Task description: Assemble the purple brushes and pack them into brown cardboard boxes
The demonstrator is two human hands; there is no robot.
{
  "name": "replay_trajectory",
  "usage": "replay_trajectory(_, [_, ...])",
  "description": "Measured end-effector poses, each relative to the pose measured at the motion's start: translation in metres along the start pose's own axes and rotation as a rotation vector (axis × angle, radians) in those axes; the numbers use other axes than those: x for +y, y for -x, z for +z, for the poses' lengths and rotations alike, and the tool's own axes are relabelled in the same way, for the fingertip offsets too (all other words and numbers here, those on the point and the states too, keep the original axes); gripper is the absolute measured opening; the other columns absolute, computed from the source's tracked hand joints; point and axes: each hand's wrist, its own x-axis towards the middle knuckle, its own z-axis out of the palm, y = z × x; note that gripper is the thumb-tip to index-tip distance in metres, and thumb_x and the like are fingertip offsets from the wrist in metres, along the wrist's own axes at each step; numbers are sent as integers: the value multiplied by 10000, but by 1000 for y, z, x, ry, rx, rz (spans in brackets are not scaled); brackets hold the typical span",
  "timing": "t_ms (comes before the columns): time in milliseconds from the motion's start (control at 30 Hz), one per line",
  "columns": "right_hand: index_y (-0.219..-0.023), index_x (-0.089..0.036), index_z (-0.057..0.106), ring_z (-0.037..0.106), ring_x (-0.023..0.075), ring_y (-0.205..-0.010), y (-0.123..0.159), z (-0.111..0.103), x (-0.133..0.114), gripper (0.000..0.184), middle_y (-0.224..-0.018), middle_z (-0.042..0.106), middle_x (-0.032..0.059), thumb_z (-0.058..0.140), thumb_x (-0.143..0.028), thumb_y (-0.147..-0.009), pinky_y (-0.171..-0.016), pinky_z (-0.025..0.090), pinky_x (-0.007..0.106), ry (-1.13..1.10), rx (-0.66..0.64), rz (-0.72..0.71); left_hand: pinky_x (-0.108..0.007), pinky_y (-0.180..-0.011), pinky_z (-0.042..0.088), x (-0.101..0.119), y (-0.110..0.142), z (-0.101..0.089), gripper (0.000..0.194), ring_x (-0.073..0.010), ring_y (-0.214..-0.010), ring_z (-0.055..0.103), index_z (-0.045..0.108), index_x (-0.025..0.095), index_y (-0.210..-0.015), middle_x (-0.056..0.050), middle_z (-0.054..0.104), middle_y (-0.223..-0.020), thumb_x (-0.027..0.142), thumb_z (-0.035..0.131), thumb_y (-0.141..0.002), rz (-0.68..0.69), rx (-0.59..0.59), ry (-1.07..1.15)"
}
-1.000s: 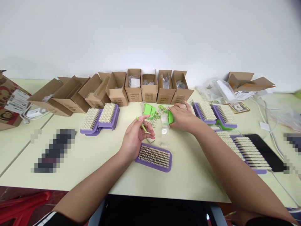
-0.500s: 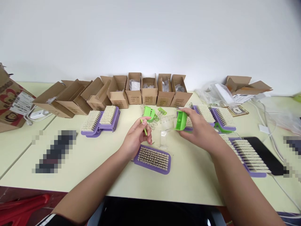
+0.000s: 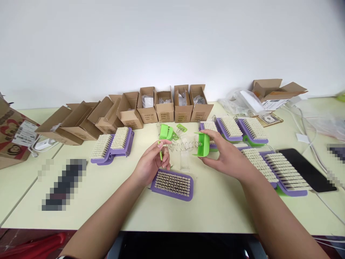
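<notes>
Close view of two bare hands working over a pale tabletop (image 3: 129, 216). The left hand (image 3: 150, 162) pinches a thin green plastic rod (image 3: 161, 154) between thumb and fingers, while the curled fingers (image 3: 212, 136) of the right hand (image 3: 225, 156) wrap a hollow green plastic bracket (image 3: 203, 144). A slender coiled wire spring (image 3: 183, 145) spans the gap between the hands, one end at the bracket and the other near the rod. The parts appear light; the spring should flex readily, so the stiff bracket offers the surer hold, whereas the narrow rod may slip from a loose pinch. Directly below the spring lies a clear plastic bag (image 3: 184, 160), and just below the left hand sits a purple-backed bristle brush (image 3: 172, 184). Slightly farther off, a second green plastic bracket (image 3: 165, 132) and a small perforated green strip (image 3: 181, 128) lie between the hands and a row of open cardboard boxes (image 3: 164, 106). Further purple-backed brushes (image 3: 231, 127) crowd the space right of the right hand, with a matching pair (image 3: 110, 147) to the left.
</notes>
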Motion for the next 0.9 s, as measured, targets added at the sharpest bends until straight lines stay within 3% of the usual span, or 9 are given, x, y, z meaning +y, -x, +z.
replay_trajectory(233, [-1665, -344, 392, 674, 395, -1424, 1, 1, -2, 823, -1667, 597, 115, 749, -291, -925, -1131, 598, 578, 4, 8, -46, -284, -593, 564, 0, -1, 0, 357, -114, -559, 464, 701, 194, -1213, 49, 513, -706, 495, 722, -1022, 1, 21, -26])
replay_trajectory(900, [-1678, -345, 362, 658, 384, -1452, 3, 0, 1, 824, -1689, 580, 112, 725, -303, -939, -1166, 574, 578, 41, -19, -29, -277, -591, 567, -1, -4, -5, 353, -114, -570, 439, 705, 182, -1204, 46, 508, -708, 484, 723, -1023, 7, 18, -23])
